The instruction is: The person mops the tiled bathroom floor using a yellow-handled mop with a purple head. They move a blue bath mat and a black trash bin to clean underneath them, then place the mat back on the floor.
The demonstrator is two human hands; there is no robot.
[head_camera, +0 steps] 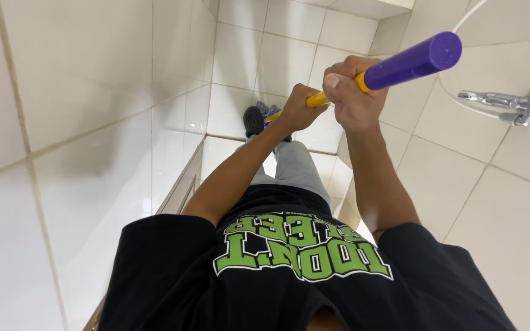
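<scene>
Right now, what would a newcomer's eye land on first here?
The purple handle with a yellow shaft, upper right of centre, gripped by both hands: right hand higher, left hand lower on the yellow part. Next, the black shirt with green lettering filling the bottom. Then the chrome tap on the white tiled wall at the right edge.

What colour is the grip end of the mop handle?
Purple grip end, on a yellow shaft; head view.
</scene>
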